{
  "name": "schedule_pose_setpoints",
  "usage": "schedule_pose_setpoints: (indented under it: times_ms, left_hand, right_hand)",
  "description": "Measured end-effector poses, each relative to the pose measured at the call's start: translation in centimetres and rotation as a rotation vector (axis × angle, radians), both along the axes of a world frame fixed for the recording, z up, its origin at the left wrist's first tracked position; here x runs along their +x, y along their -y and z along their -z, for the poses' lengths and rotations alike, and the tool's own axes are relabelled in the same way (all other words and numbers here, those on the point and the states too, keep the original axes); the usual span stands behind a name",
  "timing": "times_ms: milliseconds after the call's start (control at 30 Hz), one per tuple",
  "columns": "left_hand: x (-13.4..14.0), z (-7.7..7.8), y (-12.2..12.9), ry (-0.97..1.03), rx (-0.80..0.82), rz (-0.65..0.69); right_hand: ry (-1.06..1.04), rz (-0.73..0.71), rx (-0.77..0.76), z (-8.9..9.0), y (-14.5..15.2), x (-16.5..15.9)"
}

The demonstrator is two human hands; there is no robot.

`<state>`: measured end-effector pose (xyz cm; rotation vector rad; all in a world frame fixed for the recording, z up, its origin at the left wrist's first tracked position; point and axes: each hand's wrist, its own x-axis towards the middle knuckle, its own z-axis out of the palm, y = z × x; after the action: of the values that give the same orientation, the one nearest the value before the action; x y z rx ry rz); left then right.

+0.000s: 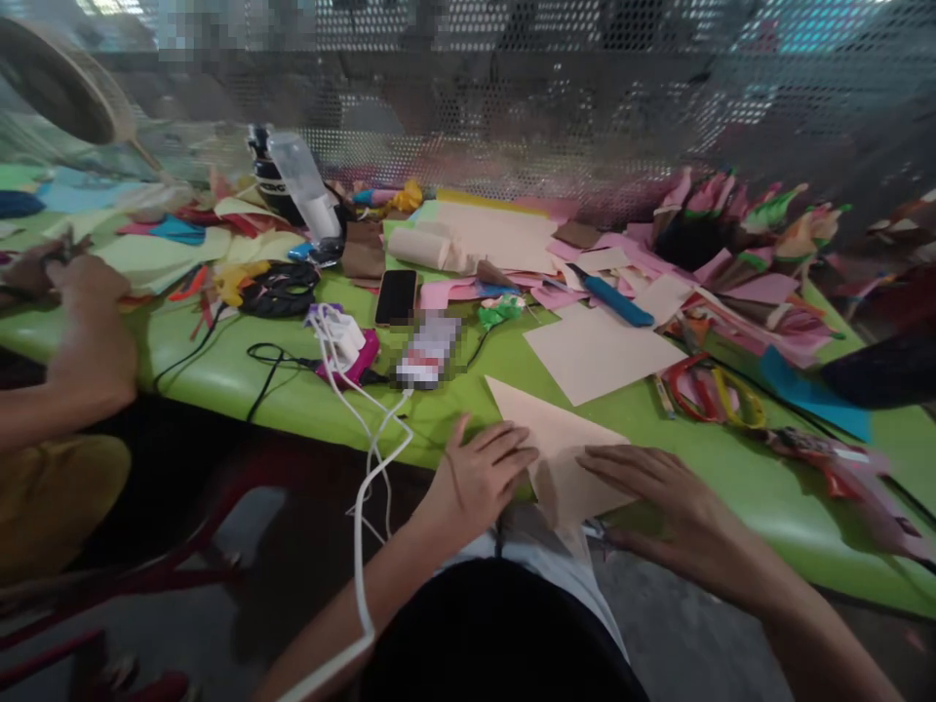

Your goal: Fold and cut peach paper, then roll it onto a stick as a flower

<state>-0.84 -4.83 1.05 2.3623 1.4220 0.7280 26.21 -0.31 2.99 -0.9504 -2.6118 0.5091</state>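
A pale peach sheet of paper [566,444] lies at the table's front edge, one corner hanging over toward my lap. My left hand [479,473] rests at its left edge, fingers stretched out and touching the paper. On the right side of the sheet lies my right hand [658,487], its fingers extended flat and the thumb lower down. Just beyond is a second peach sheet [596,356], flat on the table. A blue-handled cutter [618,300] lies across that sheet's far edge. Neither hand is gripping anything that I can see.
Phones [428,351], a pink power strip [358,356] and white cables lie left of centre. Scissors [738,398] are on the right. Paper flowers [746,210], a clear bottle [303,185] and paper scraps stand further back. Another person's arm [88,341] is at the left.
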Motion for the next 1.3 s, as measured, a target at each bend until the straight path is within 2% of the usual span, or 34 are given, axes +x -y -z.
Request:
schedule_pose_setpoints:
  times_ms: [133, 300, 400, 500, 700, 800, 933, 1033, 1133, 1200, 1300]
  left_hand:
    - [0.2, 0.1, 0.7, 0.016, -0.013, -0.003]
    - [0.3, 0.0, 0.5, 0.032, -0.009, -0.011]
    - [0.2, 0.0, 0.3, 0.01, -0.029, -0.009]
    - [0.4, 0.4, 0.3, 0.009, -0.017, -0.02]
    - [1.3, 1.1, 0.4, -0.029, 0.008, -0.036]
    - [1.5, 1.4, 0.4, -0.036, 0.028, -0.04]
    - [1.5, 1.5, 0.4, -0.009, 0.035, -0.046]
    - [1.4, 1.3, 0.5, 0.048, -0.001, -0.04]
    - [0.9, 0.7, 0.3, 0.214, -0.039, -0.068]
    - [0.6, 0.2, -0.2, 0.425, -0.046, -0.156]
    - [0.6, -0.4, -1.4, 0.841, -0.089, -0.299]
  right_hand:
    - [-0.003, 0.005, -0.005, -0.2, -0.9, -1.3]
    - [0.054, -0.05, 0.068, 1.9, -2.1, -3.2]
    - [0.056, -0.019, 0.087, 3.0, -2.3, -3.1]
    - [0.035, -0.018, 0.095, 3.4, -2.3, -2.8]
    - [0.033, 0.024, 0.053, 1.6, -3.2, -3.3]
    - [0.014, 0.113, 0.086, 0.5, -4.6, -4.9]
    - [0.023, 0.214, 0.1, 0.2, -6.4, -7.7]
    - [0.013, 0.32, -0.053, 0.2, -7.4, -8.9]
    - [-0.107, 0.364, -0.346, -0.3, -8.0, -9.0]
    - [-0.244, 0.388, -0.547, -1.0, -8.0, -8.7]
    - [-0.44, 0.47, -0.802, -2.0, -7.4, -8.5]
